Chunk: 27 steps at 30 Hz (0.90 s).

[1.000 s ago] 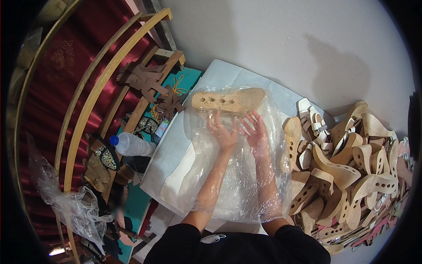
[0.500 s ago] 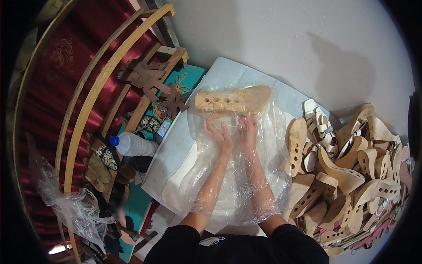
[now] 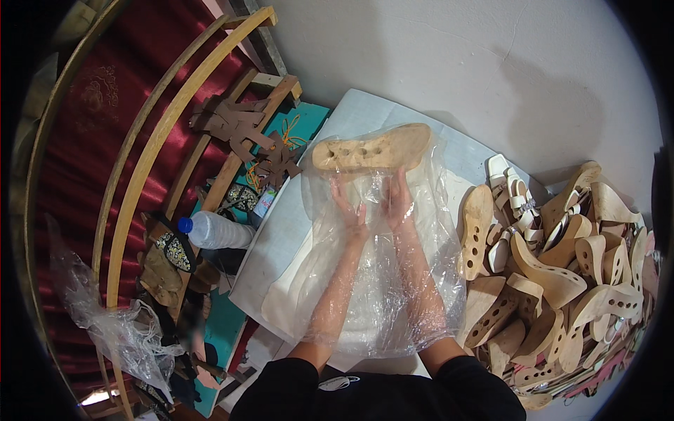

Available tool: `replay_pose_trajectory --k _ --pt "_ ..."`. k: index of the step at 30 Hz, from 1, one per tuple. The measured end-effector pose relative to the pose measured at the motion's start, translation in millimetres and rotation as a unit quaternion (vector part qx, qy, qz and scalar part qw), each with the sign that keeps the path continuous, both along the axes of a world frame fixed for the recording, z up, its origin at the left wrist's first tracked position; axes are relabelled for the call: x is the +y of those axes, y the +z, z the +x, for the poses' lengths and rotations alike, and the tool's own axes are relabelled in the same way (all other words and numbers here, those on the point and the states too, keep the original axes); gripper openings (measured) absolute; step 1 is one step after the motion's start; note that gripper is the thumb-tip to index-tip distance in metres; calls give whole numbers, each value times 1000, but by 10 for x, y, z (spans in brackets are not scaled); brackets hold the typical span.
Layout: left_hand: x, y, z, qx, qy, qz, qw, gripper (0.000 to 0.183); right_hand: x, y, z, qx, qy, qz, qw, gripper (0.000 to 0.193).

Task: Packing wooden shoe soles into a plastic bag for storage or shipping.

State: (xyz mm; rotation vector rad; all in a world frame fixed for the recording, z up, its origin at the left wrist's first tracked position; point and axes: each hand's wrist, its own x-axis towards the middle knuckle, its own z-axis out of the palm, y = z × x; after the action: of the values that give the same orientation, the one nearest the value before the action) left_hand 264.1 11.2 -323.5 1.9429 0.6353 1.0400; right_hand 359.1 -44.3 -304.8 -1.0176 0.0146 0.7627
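Your grip is unclenched, left hand (image 3: 347, 210) and right hand (image 3: 398, 202) both with fingers stretched out inside the clear plastic bag (image 3: 373, 281) that sleeves your forearms. Beyond them the wooden shoe sole (image 3: 397, 149) sits at the bag's far end, over the pale table (image 3: 357, 107), its near edge at your fingertips, though you cannot tell how firmly they press. The step looks like settling the sole in the plastic; moving it further calls for steady support at both ends without snagging the film.
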Motion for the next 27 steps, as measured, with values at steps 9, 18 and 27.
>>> replay_pose_trajectory --k 9,18,27 --pt "145 291 118 -51 17 -145 988 88 -149 19 99 110 -19 -55 992 85" --pt "249 261 136 38 10 -162 986 87 87 142 13 -16 32 -179 983 81" --pt "81 133 278 -25 125 -134 983 68 -136 -201 -76 -48 -107 -1 993 81"
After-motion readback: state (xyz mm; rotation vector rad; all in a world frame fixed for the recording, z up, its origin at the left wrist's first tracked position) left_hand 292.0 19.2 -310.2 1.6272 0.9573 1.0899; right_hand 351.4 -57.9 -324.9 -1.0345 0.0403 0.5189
